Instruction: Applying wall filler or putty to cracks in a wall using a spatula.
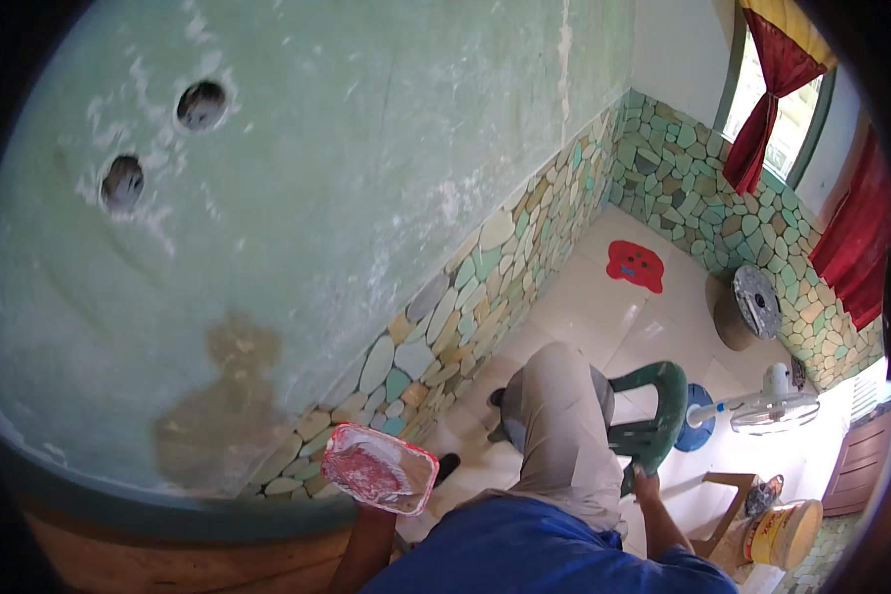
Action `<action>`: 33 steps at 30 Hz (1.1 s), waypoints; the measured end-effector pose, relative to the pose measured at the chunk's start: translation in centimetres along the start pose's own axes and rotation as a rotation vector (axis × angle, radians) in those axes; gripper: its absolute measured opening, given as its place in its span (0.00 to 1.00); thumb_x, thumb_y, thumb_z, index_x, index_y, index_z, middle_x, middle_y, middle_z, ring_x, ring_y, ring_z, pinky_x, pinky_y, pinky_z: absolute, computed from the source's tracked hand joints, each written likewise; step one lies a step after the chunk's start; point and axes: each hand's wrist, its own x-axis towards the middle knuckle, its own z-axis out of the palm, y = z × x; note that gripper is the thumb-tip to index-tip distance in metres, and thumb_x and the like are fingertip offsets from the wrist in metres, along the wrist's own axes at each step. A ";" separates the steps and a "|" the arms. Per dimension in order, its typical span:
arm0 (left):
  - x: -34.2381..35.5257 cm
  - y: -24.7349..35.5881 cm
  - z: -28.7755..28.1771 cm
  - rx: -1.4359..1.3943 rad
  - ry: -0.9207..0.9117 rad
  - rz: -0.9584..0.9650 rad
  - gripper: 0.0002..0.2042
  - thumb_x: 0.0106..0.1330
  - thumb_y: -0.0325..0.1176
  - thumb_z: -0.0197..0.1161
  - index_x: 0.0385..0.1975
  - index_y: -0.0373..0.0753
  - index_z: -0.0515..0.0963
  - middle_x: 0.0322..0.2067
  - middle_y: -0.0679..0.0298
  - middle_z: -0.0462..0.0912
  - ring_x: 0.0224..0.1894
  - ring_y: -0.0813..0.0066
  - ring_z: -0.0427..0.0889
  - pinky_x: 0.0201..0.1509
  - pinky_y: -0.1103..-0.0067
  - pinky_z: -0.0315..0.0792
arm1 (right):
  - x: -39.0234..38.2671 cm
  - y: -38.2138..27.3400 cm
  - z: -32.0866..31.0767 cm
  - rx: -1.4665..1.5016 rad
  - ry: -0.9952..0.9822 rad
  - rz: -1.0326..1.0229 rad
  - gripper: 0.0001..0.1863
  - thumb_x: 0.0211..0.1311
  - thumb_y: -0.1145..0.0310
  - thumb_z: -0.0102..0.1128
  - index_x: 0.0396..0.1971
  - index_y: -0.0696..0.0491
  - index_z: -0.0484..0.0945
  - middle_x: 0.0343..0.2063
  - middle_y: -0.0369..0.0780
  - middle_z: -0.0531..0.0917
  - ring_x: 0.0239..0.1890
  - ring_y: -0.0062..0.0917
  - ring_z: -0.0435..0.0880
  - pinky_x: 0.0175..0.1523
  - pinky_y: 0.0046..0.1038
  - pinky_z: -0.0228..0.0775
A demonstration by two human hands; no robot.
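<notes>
My left hand (pixel 378 519) is under a shallow red-rimmed plastic tray (pixel 380 469) smeared with white paste, holding it up near the wall. The tray hides its fingers. On the right, my right hand (pixel 646 485) is closed round the arm of a green plastic chair (pixel 667 406). My bent leg in beige trousers (pixel 562 436) lies between both hands, over a dark round-edged thing (pixel 602 396) whose kind I cannot tell. The green wall (pixel 366 178) has white patches and two round holes (pixel 201 105) at the upper left.
Stone cladding (pixel 445 317) lines the lower wall. A fan (pixel 774 408) with a blue base stands beyond the chair. Behind me are a yellow bucket (pixel 784 535) and a wooden stool-like frame (pixel 728 485). A red mat (pixel 635 265) and a large spool-shaped drum (pixel 747 307) sit farther off.
</notes>
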 end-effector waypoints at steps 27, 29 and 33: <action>41.0 -5.0 38.3 -0.286 0.252 -0.351 0.27 0.69 0.52 0.54 0.63 0.44 0.67 0.55 0.57 0.75 0.61 0.53 0.72 0.69 0.43 0.55 | 11.2 -90.8 4.1 0.443 -0.106 -1.473 0.53 0.58 0.48 0.66 0.71 0.64 0.46 0.70 0.65 0.40 0.74 0.53 0.43 0.74 0.42 0.44; 40.7 -4.0 39.5 -0.305 0.303 -0.331 0.26 0.70 0.52 0.53 0.63 0.45 0.68 0.55 0.58 0.75 0.61 0.53 0.72 0.68 0.42 0.55 | 10.4 -90.2 4.6 0.434 -0.127 -1.437 0.52 0.58 0.50 0.66 0.71 0.64 0.46 0.70 0.64 0.41 0.74 0.53 0.45 0.73 0.44 0.45; 39.3 -2.1 38.4 -0.311 0.335 -0.275 0.28 0.70 0.55 0.51 0.64 0.47 0.67 0.59 0.59 0.74 0.65 0.53 0.68 0.71 0.42 0.47 | 9.9 -89.6 4.9 0.359 -0.175 -1.338 0.50 0.60 0.52 0.66 0.71 0.63 0.48 0.70 0.62 0.46 0.73 0.53 0.48 0.71 0.47 0.48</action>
